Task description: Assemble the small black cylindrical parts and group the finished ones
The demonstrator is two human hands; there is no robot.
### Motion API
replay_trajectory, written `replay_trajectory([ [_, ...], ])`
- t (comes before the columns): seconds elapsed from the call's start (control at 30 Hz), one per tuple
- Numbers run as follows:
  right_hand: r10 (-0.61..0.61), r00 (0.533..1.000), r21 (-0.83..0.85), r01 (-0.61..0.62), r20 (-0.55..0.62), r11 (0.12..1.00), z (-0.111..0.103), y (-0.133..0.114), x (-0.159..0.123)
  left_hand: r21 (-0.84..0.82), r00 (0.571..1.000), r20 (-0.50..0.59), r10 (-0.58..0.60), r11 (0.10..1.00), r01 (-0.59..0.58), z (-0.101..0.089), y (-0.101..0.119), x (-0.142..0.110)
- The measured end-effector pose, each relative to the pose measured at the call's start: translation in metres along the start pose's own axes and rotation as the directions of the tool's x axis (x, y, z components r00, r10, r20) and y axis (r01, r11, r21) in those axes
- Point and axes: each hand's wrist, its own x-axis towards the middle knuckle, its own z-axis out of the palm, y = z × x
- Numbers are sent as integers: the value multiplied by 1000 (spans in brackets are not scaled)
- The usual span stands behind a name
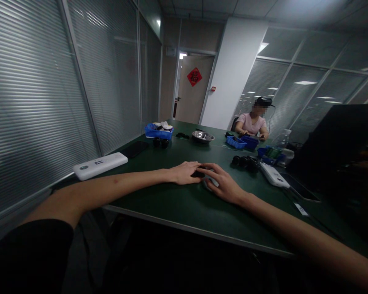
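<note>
Near the middle of the green table, my left hand is closed around a small dark object, whose kind I cannot make out. My right hand meets it from the other side, its bent fingers reaching onto the same dark object. Under the right hand's fingers a small whitish object shows in part; the hand hides the rest. Both forearms come in low over the table's near edge.
Behind are a blue basket of items, a metal bowl and black round items. White devices lie left and right, the right one beside a cable. A person sits at the far side near blue bins.
</note>
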Motion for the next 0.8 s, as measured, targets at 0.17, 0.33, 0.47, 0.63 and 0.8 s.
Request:
replay_trajectory([
  [0.17,34,999,-31,-34,3,999,3,4,-3,21,997,-8,-81,996,81,0,3,0],
  [0.33,84,985,-39,-79,153,996,4,7,-3,25,985,-74,-153,988,155,-1,2,-1],
  [0.47,132,974,-94,-116,185,989,6,8,-2,6,986,-75,-150,989,151,-1,2,0],
  [0.63,258,950,-254,-209,177,944,6,19,-4,-16,984,-42,-173,985,173,-3,4,-2],
  [0.8,473,866,-450,-362,162,817,-4,35,-9,9,986,-19,-167,986,168,-5,6,-4],
])
